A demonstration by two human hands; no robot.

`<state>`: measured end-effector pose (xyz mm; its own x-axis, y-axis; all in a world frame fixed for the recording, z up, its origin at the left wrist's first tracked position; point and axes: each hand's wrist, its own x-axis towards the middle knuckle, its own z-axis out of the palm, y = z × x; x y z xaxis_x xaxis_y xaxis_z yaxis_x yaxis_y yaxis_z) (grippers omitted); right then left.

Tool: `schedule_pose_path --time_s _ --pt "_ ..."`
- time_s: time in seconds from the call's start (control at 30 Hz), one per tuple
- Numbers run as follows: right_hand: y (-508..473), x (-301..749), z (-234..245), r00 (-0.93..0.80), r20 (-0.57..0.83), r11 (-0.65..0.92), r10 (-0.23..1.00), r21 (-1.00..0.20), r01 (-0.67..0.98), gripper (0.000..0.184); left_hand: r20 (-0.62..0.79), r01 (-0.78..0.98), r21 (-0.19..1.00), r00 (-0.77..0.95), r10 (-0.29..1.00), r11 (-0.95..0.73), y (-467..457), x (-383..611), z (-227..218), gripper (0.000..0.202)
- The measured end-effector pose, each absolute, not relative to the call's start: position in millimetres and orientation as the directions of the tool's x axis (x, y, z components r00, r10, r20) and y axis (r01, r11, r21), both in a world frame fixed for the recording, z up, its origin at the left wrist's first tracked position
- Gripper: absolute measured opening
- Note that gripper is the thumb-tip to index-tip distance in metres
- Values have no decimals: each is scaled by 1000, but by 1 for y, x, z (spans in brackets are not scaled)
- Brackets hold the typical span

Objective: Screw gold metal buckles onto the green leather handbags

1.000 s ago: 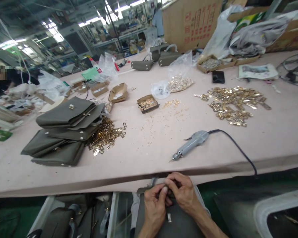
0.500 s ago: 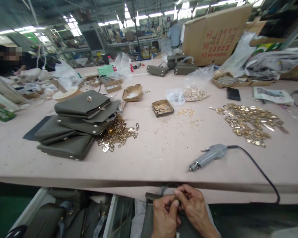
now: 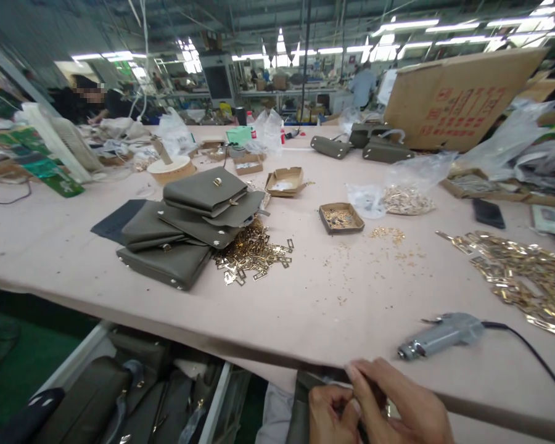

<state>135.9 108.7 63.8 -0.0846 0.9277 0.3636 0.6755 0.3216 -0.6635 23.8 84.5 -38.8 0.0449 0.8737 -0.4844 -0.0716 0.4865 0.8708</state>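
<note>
At the table's near edge, my left hand (image 3: pixel 333 414) is closed, its thumb and fingers pinched together over an olive-grey handbag (image 3: pixel 298 401) in my lap. My right hand (image 3: pixel 404 404) meets it there, fingers bent and closed, fingertips against those of the left. A small gold glint shows below the right fingers; what the fingertips hold is hidden. Just beyond my right hand lies a grey electric screwdriver (image 3: pixel 439 338) with a black cord. Most of the bag is out of view or covered by my hands.
Stacked olive bags (image 3: pixel 180 265) stand left, beside gold frame-shaped fittings (image 3: pixel 259 256). A small cardboard tray (image 3: pixel 342 229) holds tiny gold parts. More gold plates (image 3: pixel 527 271) lie right. Below left, a crate (image 3: pixel 215 407) holds bags. A large carton (image 3: pixel 462 105) stands behind.
The view has turned left, so the table's things appear farther right. Both hands stay together at the bag, now lower in view, with the right hand's back turned more toward me.
</note>
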Motion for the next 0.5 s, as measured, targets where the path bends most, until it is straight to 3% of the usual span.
schedule_pose_path --time_s 0.03,0.13,0.2,0.33,0.5 --pt "129 121 78 -74 425 365 902 -661 656 15 -486 -79 868 68 871 491 86 24 -38 45" --pt "205 75 99 -146 437 416 888 -624 661 18 -479 -129 865 72 875 484 87 27 -39 40" --pt "256 51 97 -154 363 346 919 -554 757 14 -481 -163 860 53 875 483 83 29 -43 38" --pt "324 23 77 -165 123 198 979 -342 919 27 -472 -175 869 -18 881 462 76 28 -52 36" --pt "339 8 59 -164 78 179 983 -275 944 22 -432 -164 889 4 902 427 76 24 -61 40"
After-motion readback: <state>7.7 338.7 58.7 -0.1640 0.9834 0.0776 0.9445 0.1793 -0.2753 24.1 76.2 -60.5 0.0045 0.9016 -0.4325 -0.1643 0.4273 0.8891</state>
